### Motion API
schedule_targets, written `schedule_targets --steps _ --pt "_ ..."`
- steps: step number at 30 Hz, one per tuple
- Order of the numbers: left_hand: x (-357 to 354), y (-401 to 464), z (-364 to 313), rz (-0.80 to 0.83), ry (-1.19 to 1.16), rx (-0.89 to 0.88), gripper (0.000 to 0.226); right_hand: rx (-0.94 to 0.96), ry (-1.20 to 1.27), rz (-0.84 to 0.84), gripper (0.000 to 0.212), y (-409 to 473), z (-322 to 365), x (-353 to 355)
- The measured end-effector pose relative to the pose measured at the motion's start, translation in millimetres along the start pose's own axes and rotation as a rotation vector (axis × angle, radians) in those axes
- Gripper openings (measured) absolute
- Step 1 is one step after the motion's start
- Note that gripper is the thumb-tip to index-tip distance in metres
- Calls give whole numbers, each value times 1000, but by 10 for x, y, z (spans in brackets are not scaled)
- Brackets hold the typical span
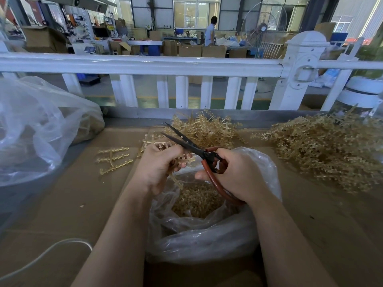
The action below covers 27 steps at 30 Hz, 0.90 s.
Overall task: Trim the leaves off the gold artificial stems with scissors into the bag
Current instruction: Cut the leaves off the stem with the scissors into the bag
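Note:
My left hand (157,168) grips a gold artificial stem (178,160) above the mouth of a clear plastic bag (207,239). My right hand (238,175) holds red-handled scissors (186,143), their dark blades parted and pointing up and left past the stem. Cut gold leaves (196,200) fill the bottom of the bag. A trimmed gold piece (114,160) lies on the cardboard to the left. Two heaps of gold stems lie behind: one in the middle (207,129), a larger one at the right (323,154).
Brown cardboard (83,204) covers the table. A big clear bag (35,129) sits at the left. A white cable (47,253) curls at the lower left. A white railing (186,65) runs behind the table, and a person stands far back in the workshop.

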<state>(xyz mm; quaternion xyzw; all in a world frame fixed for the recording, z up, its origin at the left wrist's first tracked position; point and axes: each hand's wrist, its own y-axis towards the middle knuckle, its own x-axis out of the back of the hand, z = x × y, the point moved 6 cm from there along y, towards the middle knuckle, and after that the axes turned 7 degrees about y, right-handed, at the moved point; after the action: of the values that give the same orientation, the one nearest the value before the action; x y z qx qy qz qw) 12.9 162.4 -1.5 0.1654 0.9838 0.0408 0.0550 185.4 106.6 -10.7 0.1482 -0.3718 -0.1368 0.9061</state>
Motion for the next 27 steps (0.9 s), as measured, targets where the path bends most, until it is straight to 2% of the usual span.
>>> schedule_targets --steps 9,15,16,20,27 --pt "-15 13 16 54 -40 -17 8 -13 24 0 67 -17 -4 1" --pt "23 53 23 125 -123 -31 41 -9 60 6 52 -17 14 21" --pt "23 52 12 136 -136 -39 40 -5 58 4 51 -15 20 21" --pt "25 29 -31 145 -146 -106 4 -7 56 3 42 -15 28 31" --pt "38 26 -56 84 -94 -145 6 -7 23 -12 51 -8 6 35"
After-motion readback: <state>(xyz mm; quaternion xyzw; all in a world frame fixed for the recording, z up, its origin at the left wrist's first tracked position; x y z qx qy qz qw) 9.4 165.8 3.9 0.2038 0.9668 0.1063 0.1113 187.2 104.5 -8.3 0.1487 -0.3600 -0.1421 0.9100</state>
